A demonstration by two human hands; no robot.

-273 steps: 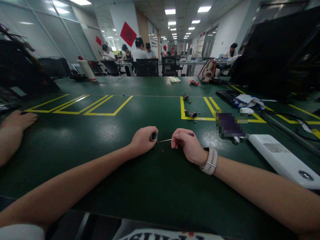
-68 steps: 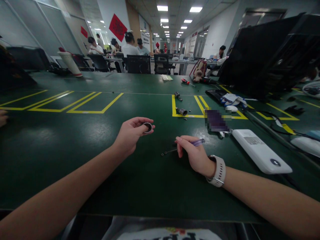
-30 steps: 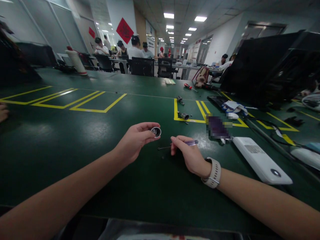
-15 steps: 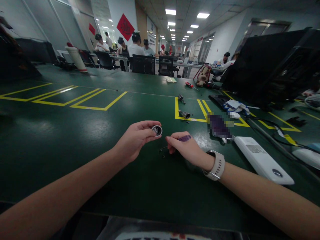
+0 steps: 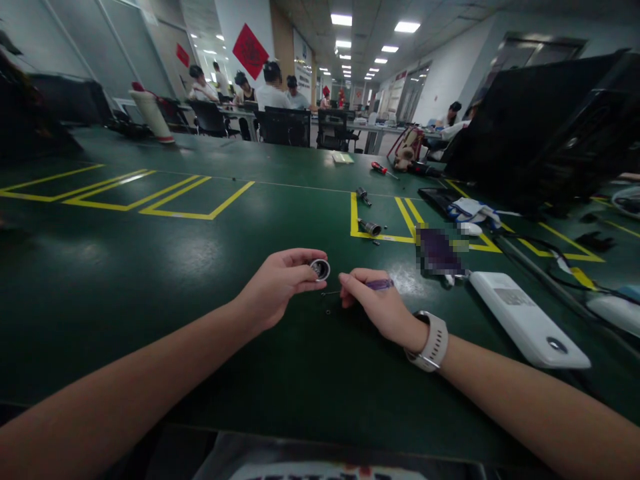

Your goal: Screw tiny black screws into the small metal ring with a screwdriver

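My left hand (image 5: 283,283) is closed on a round metal connector shell (image 5: 321,269), its open end turned toward me with metal parts inside. Just to the right, my right hand (image 5: 367,293) grips a small screwdriver with a purple handle (image 5: 380,285). The thin shaft points left, its tip low over the table below the shell. A tiny nut (image 5: 328,312) lies on the green table (image 5: 280,387) under the tip. Farther off, a metal connector (image 5: 371,228) and a smaller metal piece (image 5: 363,196) lie near yellow tape.
A white power bank (image 5: 530,320) lies right of my right forearm, beside a dark purple pouch (image 5: 437,250). Behind are a red screwdriver (image 5: 380,168), white gloves (image 5: 473,212) and cables. A large black case (image 5: 535,127) stands at the right. Several people sit at tables beyond.
My left hand has shifted slightly right and down with the connector shell. My right hand has moved a little right, still holding the screwdriver.
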